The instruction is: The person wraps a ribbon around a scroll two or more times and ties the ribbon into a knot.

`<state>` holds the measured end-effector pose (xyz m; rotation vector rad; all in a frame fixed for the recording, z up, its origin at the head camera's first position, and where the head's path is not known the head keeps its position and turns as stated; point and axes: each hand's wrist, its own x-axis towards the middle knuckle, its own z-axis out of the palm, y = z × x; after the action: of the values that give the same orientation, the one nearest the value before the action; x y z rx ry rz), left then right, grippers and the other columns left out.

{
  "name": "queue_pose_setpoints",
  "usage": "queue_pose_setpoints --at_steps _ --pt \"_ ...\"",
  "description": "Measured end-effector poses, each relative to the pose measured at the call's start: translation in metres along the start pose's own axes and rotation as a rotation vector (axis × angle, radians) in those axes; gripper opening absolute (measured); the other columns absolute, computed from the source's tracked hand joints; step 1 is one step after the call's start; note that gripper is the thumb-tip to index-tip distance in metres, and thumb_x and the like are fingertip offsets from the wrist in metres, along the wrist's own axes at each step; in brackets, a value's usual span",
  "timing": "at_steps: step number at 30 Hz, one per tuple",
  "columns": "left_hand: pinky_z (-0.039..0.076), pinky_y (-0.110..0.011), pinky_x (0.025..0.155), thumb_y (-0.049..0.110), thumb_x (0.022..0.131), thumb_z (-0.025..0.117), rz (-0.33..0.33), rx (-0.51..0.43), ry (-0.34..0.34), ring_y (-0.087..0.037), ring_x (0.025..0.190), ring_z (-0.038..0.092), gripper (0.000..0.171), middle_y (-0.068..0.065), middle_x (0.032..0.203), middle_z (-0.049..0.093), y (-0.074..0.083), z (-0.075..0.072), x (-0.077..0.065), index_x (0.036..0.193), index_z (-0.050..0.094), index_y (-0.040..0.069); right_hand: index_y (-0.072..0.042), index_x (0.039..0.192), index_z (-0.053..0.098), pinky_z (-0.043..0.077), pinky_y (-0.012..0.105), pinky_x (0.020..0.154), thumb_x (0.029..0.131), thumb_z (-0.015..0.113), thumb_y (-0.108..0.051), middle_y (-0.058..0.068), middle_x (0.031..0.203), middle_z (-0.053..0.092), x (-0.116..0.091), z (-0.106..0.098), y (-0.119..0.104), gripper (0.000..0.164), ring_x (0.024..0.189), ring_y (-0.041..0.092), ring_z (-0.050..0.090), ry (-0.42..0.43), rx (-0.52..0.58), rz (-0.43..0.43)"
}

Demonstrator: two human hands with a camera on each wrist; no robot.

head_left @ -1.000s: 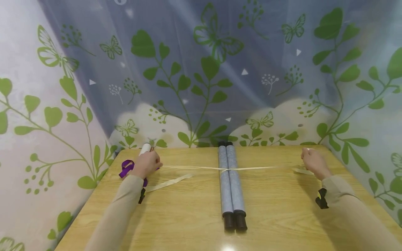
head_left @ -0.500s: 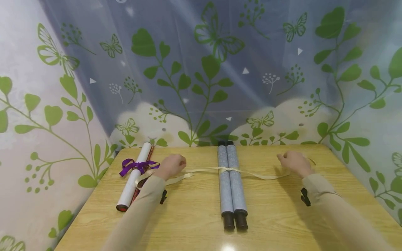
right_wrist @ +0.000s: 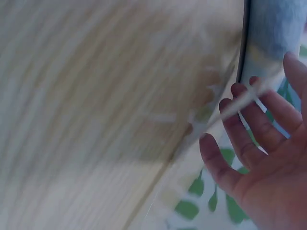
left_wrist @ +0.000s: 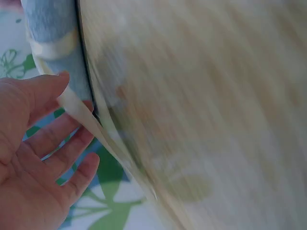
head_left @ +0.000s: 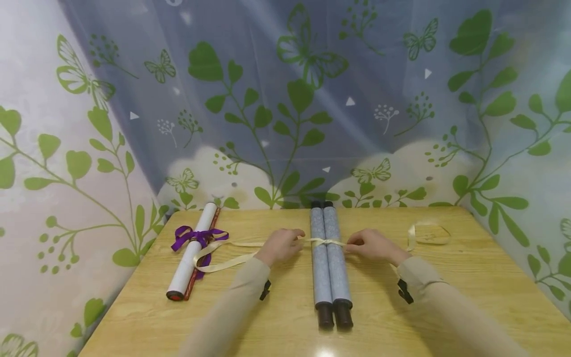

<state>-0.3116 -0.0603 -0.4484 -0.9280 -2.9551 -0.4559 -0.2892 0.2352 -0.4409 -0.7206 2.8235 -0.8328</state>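
A hanging scroll rolled from both ends, its two grey-blue rolls (head_left: 339, 277) side by side with dark end knobs, lies mid-table. A cream ribbon (head_left: 327, 241) crosses both rolls, with a small knot on top. Left of the rolls, my left hand (head_left: 281, 246) pinches the ribbon between thumb and index finger, other fingers spread. On the other side, my right hand (head_left: 374, 245) touches the ribbon close to the rolls. In the right wrist view, that ribbon crosses my right fingers (right_wrist: 244, 139), which are spread, thumb apart. Both ribbon tails lie loose outward.
At left lies a white scroll (head_left: 185, 267) with a dark red edge, tied with a purple ribbon bow (head_left: 200, 239). The left ribbon tail reaches against it. Patterned cloth (head_left: 303, 124) stands behind the wooden table (head_left: 285, 317).
Both hands have come inward from the ribbon's far ends to beside the rolls. The taut ribbon has gone slack, its right tail dropping onto the table. The knot now sits on the rolls.
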Motion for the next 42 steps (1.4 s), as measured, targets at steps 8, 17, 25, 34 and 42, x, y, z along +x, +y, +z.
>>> queue_pose_setpoints --at_steps 8,17,25,34,42 --pt "0.053 -0.035 0.083 0.034 0.101 0.055 -0.002 -0.141 0.003 -0.018 0.088 0.067 0.027 -0.002 0.098 0.073 0.014 0.005 -0.001 0.104 0.072 0.013 -0.01 0.097 0.074 0.048 0.029 0.063 0.096 0.062 -0.021 0.0 0.083 0.071 0.007 0.013 -0.013 0.016 0.068 0.006 0.057 0.113 -0.034 -0.007" --pt "0.041 -0.025 0.06 0.029 0.103 0.051 -0.054 -0.189 0.03 -0.01 0.058 0.046 0.034 0.003 0.073 0.063 0.011 0.003 0.004 0.083 0.071 0.009 -0.007 0.093 0.075 0.042 0.027 0.059 0.094 0.064 -0.014 0.002 0.073 0.068 0.005 0.012 -0.012 0.013 0.06 0.008 0.05 0.158 -0.071 -0.018" --pt "0.039 -0.024 0.058 0.026 0.101 0.054 -0.053 -0.153 0.01 -0.008 0.055 0.044 0.035 0.003 0.064 0.06 0.006 -0.003 0.001 0.074 0.069 0.01 -0.006 0.093 0.076 0.047 0.028 0.062 0.093 0.065 -0.012 0.004 0.083 0.073 0.009 0.007 -0.013 0.013 0.065 0.006 0.055 0.146 -0.12 -0.052" --pt "0.043 -0.03 0.068 0.015 0.1 0.056 -0.044 0.01 -0.128 -0.012 0.061 0.043 0.031 0.0 0.069 0.055 -0.007 -0.037 -0.015 0.07 0.061 0.007 -0.004 0.093 0.074 0.051 0.032 0.064 0.095 0.062 -0.01 0.005 0.083 0.07 -0.008 -0.012 0.005 0.013 0.069 0.011 0.059 0.084 -0.157 -0.065" --pt "0.053 -0.039 0.074 0.027 0.093 0.068 -0.179 0.346 0.117 -0.024 0.087 0.063 0.016 -0.003 0.088 0.068 -0.011 -0.054 -0.012 0.083 0.074 0.015 -0.004 0.096 0.075 0.052 0.036 0.059 0.09 0.069 -0.012 0.012 0.091 0.071 -0.022 -0.032 0.011 0.012 0.071 0.021 0.063 0.249 -0.372 0.093"
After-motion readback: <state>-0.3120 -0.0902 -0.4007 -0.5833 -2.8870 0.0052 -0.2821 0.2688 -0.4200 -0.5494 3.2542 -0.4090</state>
